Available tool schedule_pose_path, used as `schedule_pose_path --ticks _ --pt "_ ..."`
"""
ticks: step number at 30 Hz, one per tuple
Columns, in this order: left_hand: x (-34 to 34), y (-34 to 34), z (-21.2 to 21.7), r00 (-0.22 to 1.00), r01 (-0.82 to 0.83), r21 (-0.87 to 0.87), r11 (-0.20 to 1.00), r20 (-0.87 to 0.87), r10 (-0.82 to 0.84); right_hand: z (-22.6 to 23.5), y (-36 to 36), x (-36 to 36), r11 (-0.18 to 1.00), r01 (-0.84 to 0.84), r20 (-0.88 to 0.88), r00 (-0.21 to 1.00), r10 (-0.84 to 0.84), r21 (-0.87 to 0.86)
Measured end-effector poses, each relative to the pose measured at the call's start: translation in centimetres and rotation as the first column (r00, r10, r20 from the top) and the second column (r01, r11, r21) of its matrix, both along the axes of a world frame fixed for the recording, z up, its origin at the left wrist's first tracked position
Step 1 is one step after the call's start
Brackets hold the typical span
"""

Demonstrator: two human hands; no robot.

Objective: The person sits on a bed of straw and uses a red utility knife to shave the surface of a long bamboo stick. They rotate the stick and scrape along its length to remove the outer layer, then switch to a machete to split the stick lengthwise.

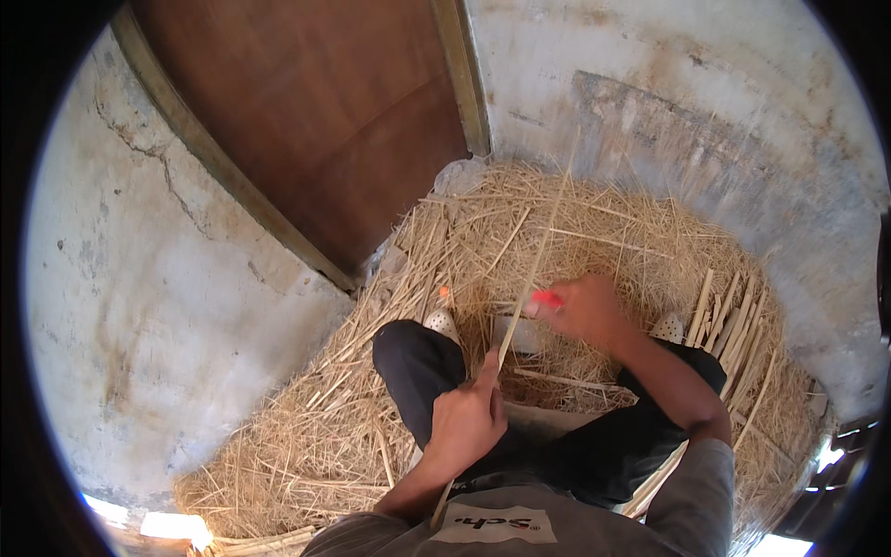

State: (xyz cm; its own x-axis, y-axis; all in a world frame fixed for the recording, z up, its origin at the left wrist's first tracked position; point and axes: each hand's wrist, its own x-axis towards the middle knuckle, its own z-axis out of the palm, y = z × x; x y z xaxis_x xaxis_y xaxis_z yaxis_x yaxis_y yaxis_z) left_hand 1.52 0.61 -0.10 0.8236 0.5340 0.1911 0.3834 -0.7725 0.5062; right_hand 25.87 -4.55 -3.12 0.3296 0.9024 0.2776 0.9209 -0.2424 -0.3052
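My left hand [469, 420] is closed round a long, thin, pale strip [531, 278] that looks like split bamboo. From that grip the strip slants up and away toward the far wall, and its lower end comes out below my hand near my shirt. My right hand [590, 311] is closed on a small red object [546, 301] beside the strip's middle. Motion blurs the red object, so its kind is unclear, and I cannot tell whether it touches the strip.
Straw-like shavings [316, 436] heap around my legs. A bundle of pale split sticks [733, 320] lies at the right. A greyish block [522, 334] sits between my feet in pale perforated shoes [442, 323]. Stained walls [167, 278] and a brown door [316, 111] stand close beyond.
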Motion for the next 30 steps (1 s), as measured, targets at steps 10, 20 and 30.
schedule_pose_path --ticks 10,20,30 --pt "0.4 0.1 0.5 0.999 0.028 -0.006 1.000 0.030 -0.028 0.7 -0.2 1.8 0.997 0.035 0.047 0.998 -0.039 0.075" --pt "-1.3 -0.9 0.3 0.993 0.111 -0.087 0.990 0.042 -0.108 -0.3 -0.6 5.7 0.976 0.132 0.098 0.984 -0.150 0.175" --pt "-5.5 -2.0 -0.2 0.971 0.220 -0.182 0.958 -0.052 -0.233 0.1 -2.1 15.6 0.788 0.603 0.091 0.783 -0.615 0.127"
